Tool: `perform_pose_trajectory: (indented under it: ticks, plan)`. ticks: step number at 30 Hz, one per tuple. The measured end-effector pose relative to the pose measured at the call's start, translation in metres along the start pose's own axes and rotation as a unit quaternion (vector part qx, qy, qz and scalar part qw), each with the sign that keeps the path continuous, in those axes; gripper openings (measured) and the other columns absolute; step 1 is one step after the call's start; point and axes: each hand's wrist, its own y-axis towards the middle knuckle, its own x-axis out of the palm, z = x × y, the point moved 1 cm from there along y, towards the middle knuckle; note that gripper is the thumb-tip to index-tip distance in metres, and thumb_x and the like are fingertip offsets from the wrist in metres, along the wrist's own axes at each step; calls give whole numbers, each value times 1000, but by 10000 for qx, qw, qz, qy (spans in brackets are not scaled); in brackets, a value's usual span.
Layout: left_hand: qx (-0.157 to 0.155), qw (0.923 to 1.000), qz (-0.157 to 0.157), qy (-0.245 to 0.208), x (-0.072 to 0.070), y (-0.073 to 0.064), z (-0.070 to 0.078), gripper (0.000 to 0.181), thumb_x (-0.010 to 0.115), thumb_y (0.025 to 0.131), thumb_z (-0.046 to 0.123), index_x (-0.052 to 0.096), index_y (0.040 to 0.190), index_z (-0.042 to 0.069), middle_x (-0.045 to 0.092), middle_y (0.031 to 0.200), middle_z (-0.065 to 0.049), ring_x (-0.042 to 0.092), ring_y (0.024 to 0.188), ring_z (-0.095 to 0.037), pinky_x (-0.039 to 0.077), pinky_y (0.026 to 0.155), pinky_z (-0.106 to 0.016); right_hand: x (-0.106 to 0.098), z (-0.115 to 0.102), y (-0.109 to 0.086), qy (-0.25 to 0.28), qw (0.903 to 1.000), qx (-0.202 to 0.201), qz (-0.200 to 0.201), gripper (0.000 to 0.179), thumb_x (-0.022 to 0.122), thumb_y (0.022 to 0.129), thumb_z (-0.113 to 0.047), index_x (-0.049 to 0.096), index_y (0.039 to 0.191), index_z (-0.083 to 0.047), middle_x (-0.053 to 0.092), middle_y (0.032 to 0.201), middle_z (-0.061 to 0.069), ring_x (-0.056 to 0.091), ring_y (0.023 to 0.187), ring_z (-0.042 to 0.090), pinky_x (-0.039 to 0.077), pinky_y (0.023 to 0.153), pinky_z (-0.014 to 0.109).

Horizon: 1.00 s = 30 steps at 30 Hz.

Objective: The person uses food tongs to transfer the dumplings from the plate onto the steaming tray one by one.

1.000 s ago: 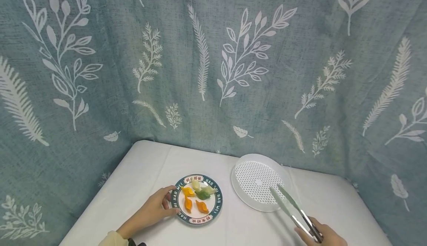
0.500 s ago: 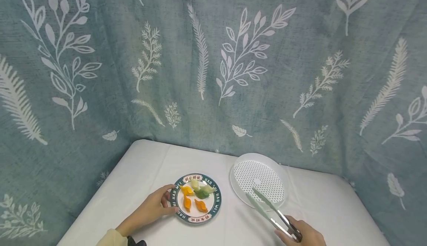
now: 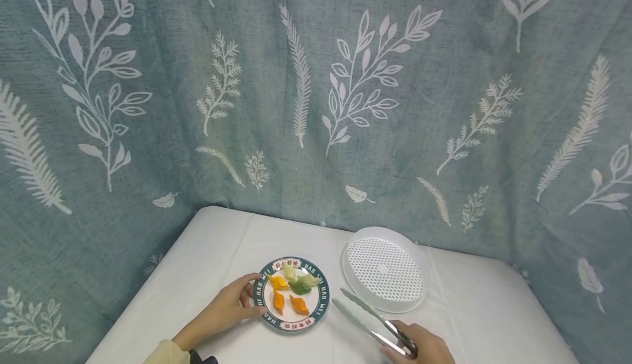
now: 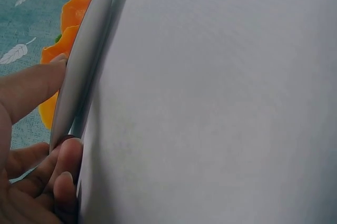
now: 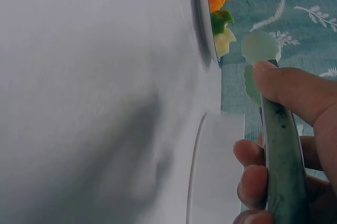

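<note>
My left hand (image 3: 229,306) grips the left rim of a round plate (image 3: 320,306) with a dark green patterned border. In the left wrist view the thumb presses the plate's rim, with curled fingers at its lower side. Several small dumpling-shaped pieces lie on the plate, among them an orange dumpling (image 3: 299,306), a yellow dumpling (image 3: 278,283) and a green dumpling (image 3: 299,288). My right hand (image 3: 423,345) holds tongs (image 5: 284,155) with pale green tips, thumb on one arm and fingers around the other. The tips are apart, near the plate's right edge, with nothing between them.
Behind the tongs stands a round white tray (image 3: 385,268) with a perforated bottom and a raised rim. A white cloth (image 3: 227,243) covers the table. Green-blue curtains (image 3: 276,95) with leaf prints hang behind and at both sides.
My right hand has moved left with the tongs, from over the perforated tray to beside the plate. The left hand and the plate have stayed in place.
</note>
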Motion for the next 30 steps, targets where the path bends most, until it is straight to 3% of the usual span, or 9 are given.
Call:
perform_pose_trajectory:
  ticks: [9, 19, 30]
  plan:
    - [227, 9996, -32, -177, -1, -4, 2, 89, 91, 76, 37, 49, 149, 7, 58, 98, 0, 54, 76, -16, 47, 62, -27, 5, -12, 5, -15, 9978, -500, -435, 55, 83, 79, -55, 73, 121, -21, 47, 71, -14, 41, 59, 1, 39, 53, 23]
    - [224, 9997, -36, -88, -2, -4, 4, 89, 91, 77, 37, 49, 149, 7, 58, 99, 0, 54, 76, -16, 46, 63, -27, 15, -30, 12, -26, 9938, -804, -762, 61, 79, 82, -59, 73, 123, -14, 49, 75, -17, 41, 61, 1, 39, 55, 24]
    - [263, 9996, -62, -61, -2, -2, 1, 89, 91, 77, 37, 49, 149, 6, 58, 99, 0, 54, 76, -16, 46, 62, -27, 28, -50, 17, -348, 9931, -918, -634, 57, 81, 80, -58, 74, 120, -17, 45, 72, -16, 38, 61, 1, 36, 55, 25]
